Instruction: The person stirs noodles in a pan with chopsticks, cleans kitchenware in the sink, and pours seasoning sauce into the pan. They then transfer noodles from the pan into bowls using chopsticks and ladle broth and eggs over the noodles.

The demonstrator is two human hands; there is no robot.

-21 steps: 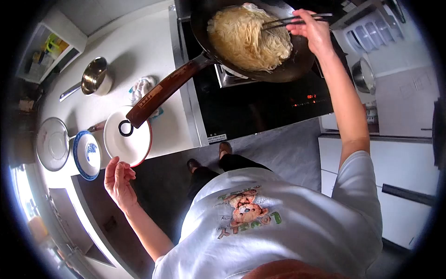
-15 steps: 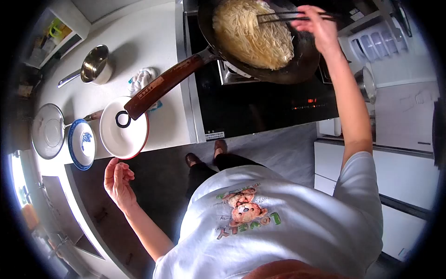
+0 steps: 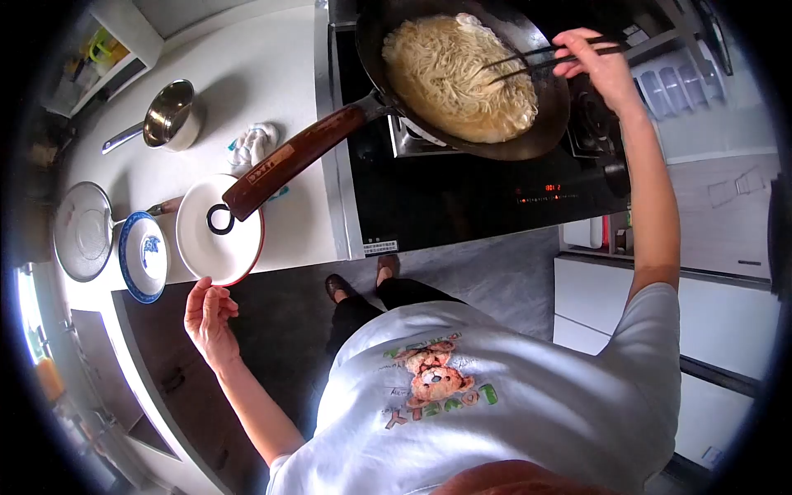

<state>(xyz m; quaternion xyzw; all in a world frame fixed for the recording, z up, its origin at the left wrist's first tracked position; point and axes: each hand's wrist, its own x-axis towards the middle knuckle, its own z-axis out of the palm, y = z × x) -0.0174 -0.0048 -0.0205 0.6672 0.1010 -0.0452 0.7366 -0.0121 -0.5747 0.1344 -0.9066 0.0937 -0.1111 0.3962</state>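
Pale noodles in cloudy liquid fill much of a dark wok on the black cooktop. Fingers closed, my right hand holds two black chopsticks, their tips spread apart at the noodles. The wok's brown wooden handle reaches left over a white bowl with a red rim. Just below that bowl, my left hand is raised near its edge with loosely curled fingers and nothing visible in them.
A blue-rimmed bowl and a round mesh strainer stand at the left counter edge. Behind them are a small metal pot and a crumpled cloth. A wall shelf is at the upper left.
My right hand has moved right with the chopsticks, whose tips have opened wider. The noodles lie flatter and more spread out in the wok. My left hand has hardly moved.
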